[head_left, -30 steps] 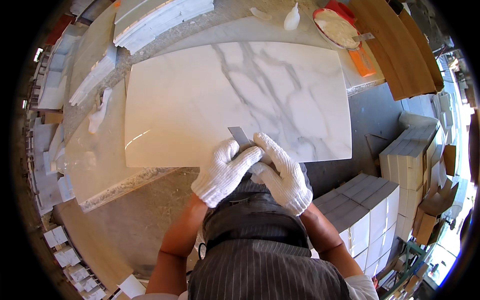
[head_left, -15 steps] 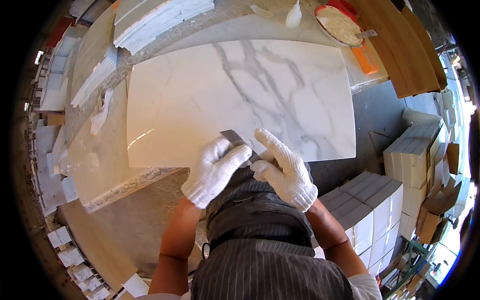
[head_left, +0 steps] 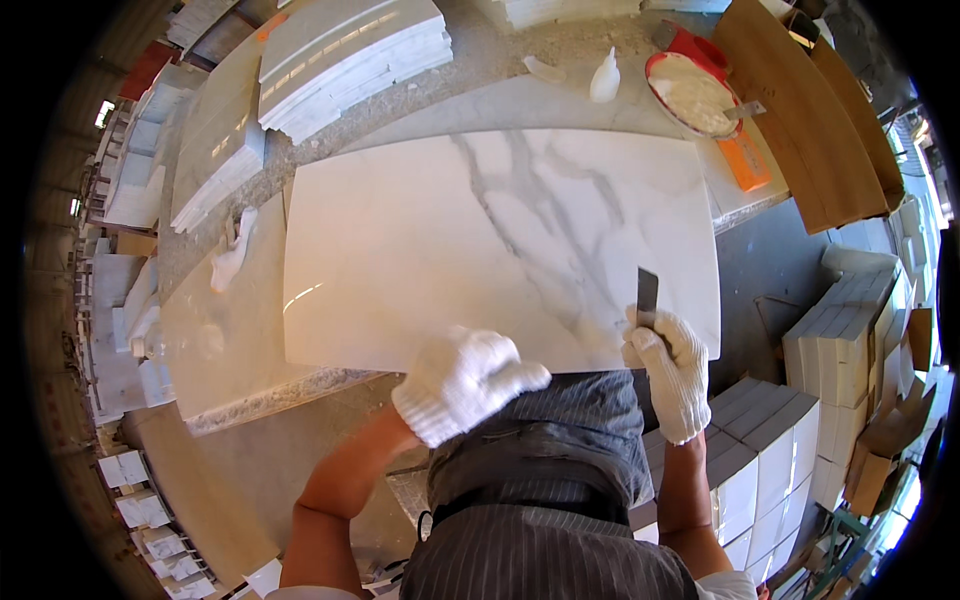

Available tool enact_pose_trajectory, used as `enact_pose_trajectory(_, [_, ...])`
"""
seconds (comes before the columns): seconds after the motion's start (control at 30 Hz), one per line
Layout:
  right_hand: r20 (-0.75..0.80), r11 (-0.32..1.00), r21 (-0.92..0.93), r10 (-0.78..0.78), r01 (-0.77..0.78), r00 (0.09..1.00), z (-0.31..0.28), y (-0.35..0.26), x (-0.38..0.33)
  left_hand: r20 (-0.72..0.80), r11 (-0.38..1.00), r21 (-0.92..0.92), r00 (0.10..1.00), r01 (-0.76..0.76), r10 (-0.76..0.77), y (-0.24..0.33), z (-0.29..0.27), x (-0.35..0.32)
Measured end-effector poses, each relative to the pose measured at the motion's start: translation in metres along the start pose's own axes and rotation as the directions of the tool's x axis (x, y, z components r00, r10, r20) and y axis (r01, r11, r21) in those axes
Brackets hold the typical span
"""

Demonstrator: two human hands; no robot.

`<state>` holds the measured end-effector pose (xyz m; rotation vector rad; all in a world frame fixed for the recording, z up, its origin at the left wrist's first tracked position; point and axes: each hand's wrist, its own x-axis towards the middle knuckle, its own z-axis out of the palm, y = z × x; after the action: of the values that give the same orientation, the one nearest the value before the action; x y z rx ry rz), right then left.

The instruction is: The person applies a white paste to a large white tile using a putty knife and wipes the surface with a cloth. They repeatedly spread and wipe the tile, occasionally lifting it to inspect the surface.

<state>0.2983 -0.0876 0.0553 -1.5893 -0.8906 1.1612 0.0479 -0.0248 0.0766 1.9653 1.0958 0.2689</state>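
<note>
A large white marble slab (head_left: 440, 240) with grey veins lies flat on the workbench in front of me. My right hand (head_left: 668, 368), in a white knit glove, grips a thin grey metal blade (head_left: 647, 292) that stands upright over the slab's near right corner. My left hand (head_left: 462, 382), also gloved, hovers at the slab's near edge with fingers curled and nothing visible in it. My striped apron fills the bottom centre.
Stacked white tiles (head_left: 345, 55) lie at the back left. A red bowl of white paste (head_left: 690, 92) with a scraper sits at the back right beside wooden boards (head_left: 800, 110). White boxes (head_left: 790, 470) are stacked on the floor at my right.
My hands, together on the blade at the slab's near edge, have parted. The right hand carried the blade right and stood it upright; the left hand let go.
</note>
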Motion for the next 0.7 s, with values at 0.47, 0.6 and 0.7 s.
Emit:
enact_pose_trajectory(0.47, [-0.161,0.992,-0.091,-0.100,0.086,0.982,-0.041,0.002,0.024,-0.355,0.848,0.483,0.838,-0.216,0.415,0.004,-0.012,0.152])
enact_pose_trajectory(0.6, [-0.232,0.996,0.071,-0.042,0.060,0.972,-0.046,0.002,0.032,-0.510,0.837,0.536,0.748,-0.109,0.424,-0.018,-0.018,0.240])
enact_pose_trajectory(0.7, [-0.272,0.996,0.034,-0.075,0.087,0.959,-0.060,-0.001,0.051,-0.598,0.861,0.508,0.705,-0.033,0.380,-0.034,-0.014,0.295])
